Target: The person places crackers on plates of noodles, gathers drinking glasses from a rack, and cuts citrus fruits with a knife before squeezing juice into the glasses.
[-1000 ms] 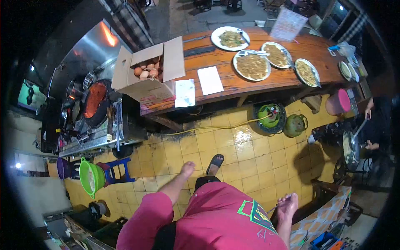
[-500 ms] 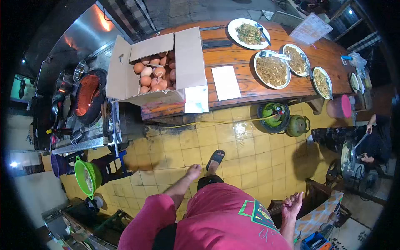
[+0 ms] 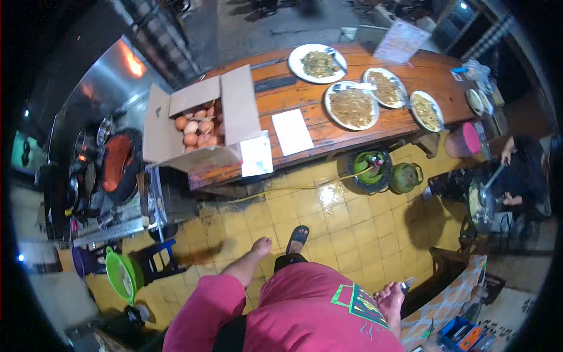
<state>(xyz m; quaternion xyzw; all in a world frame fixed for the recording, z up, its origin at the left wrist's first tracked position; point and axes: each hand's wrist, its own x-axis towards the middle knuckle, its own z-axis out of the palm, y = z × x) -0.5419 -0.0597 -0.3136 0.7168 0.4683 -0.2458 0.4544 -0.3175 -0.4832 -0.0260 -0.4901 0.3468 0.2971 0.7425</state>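
Observation:
My left hand [image 3: 261, 246] hangs over the yellow tiled floor near my sandalled foot [image 3: 298, 235]. Its fingers are curled in, and I see nothing in them. My right hand [image 3: 389, 298] is low beside my pink shirt [image 3: 293, 305], fingers closed, with a small dark and pale item [image 3: 406, 286] at its tips that is too small to name. Beyond both hands, the wooden table [image 3: 272, 105] bears a cardboard box [image 3: 239, 105] of brown eggs [image 3: 199, 126], a white sheet [image 3: 292, 131] and several plates of fried noodles [image 3: 352, 108].
At left stands a cooking counter [image 3: 105, 232] with a wok [image 3: 120, 167]. A green basket [image 3: 130, 276] is beside a blue stool [image 3: 155, 261]. Gas cylinders [image 3: 406, 178] and a hose [image 3: 281, 190] lie by the table. At right, another person [image 3: 522, 176] stirs a pan [image 3: 481, 208].
My view has turned, so the table and plates sit further left. My right hand has drawn in closer to my shirt, and its fingers have curled. The other person still works at the pan.

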